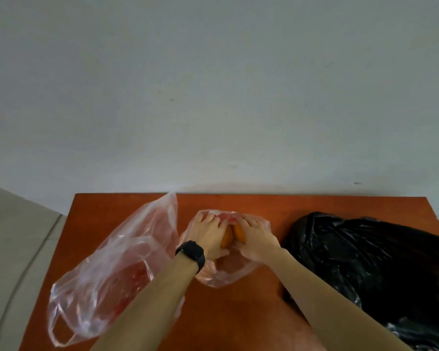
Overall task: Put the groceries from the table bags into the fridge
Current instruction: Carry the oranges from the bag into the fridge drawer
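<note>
Three bags lie on one red-brown table: a large clear bag on the left with blurred red contents, a small clear bag in the middle, and a black bag on the right. Two orange items show inside the small clear bag, side by side and touching. Two hands reach into that bag. The left hand, with one black watch on its wrist, curls its fingers over the left orange item. The right hand curls over the right one. The orange items sit between the two palms, towards the far middle of the table.
</note>
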### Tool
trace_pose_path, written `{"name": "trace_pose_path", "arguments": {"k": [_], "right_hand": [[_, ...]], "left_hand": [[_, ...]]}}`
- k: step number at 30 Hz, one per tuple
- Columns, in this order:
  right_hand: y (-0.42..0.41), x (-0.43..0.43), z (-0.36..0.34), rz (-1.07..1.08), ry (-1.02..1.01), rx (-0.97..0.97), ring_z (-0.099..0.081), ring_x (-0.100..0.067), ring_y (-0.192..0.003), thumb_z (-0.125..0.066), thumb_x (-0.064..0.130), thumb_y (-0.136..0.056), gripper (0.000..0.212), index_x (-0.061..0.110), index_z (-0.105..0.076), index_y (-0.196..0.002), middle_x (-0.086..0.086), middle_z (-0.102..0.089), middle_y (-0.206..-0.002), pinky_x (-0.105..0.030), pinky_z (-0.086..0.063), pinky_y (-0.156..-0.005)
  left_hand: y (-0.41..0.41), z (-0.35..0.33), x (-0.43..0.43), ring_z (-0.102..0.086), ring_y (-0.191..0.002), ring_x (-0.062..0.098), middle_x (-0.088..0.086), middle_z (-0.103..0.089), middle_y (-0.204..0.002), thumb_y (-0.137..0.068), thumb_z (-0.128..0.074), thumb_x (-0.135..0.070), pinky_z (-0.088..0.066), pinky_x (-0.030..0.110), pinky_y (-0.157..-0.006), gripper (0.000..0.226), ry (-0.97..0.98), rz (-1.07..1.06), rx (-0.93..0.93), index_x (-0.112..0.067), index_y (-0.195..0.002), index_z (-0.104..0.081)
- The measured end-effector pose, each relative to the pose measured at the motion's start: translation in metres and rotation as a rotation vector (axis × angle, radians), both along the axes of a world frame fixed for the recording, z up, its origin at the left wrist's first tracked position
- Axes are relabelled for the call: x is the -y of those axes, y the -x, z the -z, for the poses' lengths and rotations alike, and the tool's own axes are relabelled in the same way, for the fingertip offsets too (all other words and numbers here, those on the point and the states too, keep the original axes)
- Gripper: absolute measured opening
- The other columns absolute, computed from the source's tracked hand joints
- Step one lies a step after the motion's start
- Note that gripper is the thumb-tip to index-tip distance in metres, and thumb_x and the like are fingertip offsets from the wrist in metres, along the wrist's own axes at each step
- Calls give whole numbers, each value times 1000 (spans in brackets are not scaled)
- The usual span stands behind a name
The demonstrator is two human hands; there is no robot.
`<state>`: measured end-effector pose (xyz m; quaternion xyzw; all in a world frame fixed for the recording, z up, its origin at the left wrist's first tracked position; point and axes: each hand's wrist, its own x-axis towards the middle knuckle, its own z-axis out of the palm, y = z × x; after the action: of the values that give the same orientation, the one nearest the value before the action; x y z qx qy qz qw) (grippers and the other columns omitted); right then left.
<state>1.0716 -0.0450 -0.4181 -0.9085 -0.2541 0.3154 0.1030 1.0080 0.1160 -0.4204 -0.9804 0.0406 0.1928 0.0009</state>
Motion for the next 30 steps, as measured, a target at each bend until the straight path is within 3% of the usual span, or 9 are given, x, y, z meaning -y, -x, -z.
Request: {"name": "trace_pose_path", "arguments": {"k": [5, 10, 13, 16, 19, 21, 23, 26, 30], "right_hand": [[-12, -6, 23, -50, 64, 25, -22, -25, -149, -68, 38, -86, 84, 30, -21, -155, 5, -21, -162, -42, -25, -118], [-19, 2, 39, -13, -33, 16, -31, -29, -143, -73, 32, -79, 84, 34, -29, -150, 4, -34, -153, -47, -28, -117], [-21, 6, 37, 19, -88, -34, -34, -28, -142, -74, 45, -79, 87, 34, -29, -153, 2, -35, -156, -43, -26, -117], [-12, 16, 33, 95, -187, -69, -35, -23, -143, -67, 64, -73, 89, 34, -34, -150, 4, -40, -154, -41, -28, -117], [10, 34, 7, 261, -371, -126, -43, -10, -135, -77, 50, -70, 86, 40, -38, -146, 13, -48, -145, -34, -39, -109], [29, 51, -16, 419, -496, -169, -57, 0, -117, -83, 46, -67, 79, 47, -46, -137, 19, -60, -129, -27, -48, -97], [47, 69, -36, 570, -616, -253, -65, -4, -105, -90, 46, -63, 75, 46, -54, -130, 14, -69, -116, -29, -55, -88], [72, 96, -68, 695, -737, -296, -67, -6, -98, -92, 31, -68, 67, 37, -60, -126, 8, -68, -115, -22, -55, -76], [110, 145, -112, 757, -784, -234, -64, 3, -96, -92, 29, -68, 69, 41, -58, -126, 12, -64, -120, -18, -54, -74]], "left_hand": [[-16, 13, -7, -33, -139, 30, 11, -38, -153, -80, -62, -70, -30, 44, -113, 91, 19, 18, -4, -16, -149, -38], [-17, 22, 0, -35, -139, 33, 16, -42, -149, -84, -67, -52, -33, 45, -114, 81, 59, 3, -48, -8, -146, -38], [-21, 16, -3, -39, -137, 32, 14, -45, -146, -81, -69, -45, -35, 44, -114, 78, 105, -7, -84, -10, -145, -40], [-21, 6, -12, -47, -132, 25, 3, -53, -144, -74, -70, -47, -40, 41, -110, 80, 213, -42, -68, -23, -146, -43], [-9, -11, -18, -48, -132, 20, -6, -53, -145, -70, -72, -52, -47, 36, -101, 83, 398, -146, -44, -34, -145, -44], [0, -27, -17, -48, -132, 14, -13, -52, -145, -67, -75, -58, -47, 32, -98, 85, 504, -214, -31, -41, -144, -45], [9, -44, -10, -50, -129, 12, -16, -53, -143, -62, -75, -67, -44, 29, -99, 89, 562, -244, -38, -44, -143, -46], [20, -76, 8, -54, -116, 10, -20, -54, -134, -58, -69, -78, -48, 35, -95, 87, 533, -214, -28, -50, -138, -47], [28, -119, 58, -57, -112, 2, -28, -56, -120, -69, -78, -59, -46, 24, -89, 69, 597, -136, 2, -46, -132, -54]]}}
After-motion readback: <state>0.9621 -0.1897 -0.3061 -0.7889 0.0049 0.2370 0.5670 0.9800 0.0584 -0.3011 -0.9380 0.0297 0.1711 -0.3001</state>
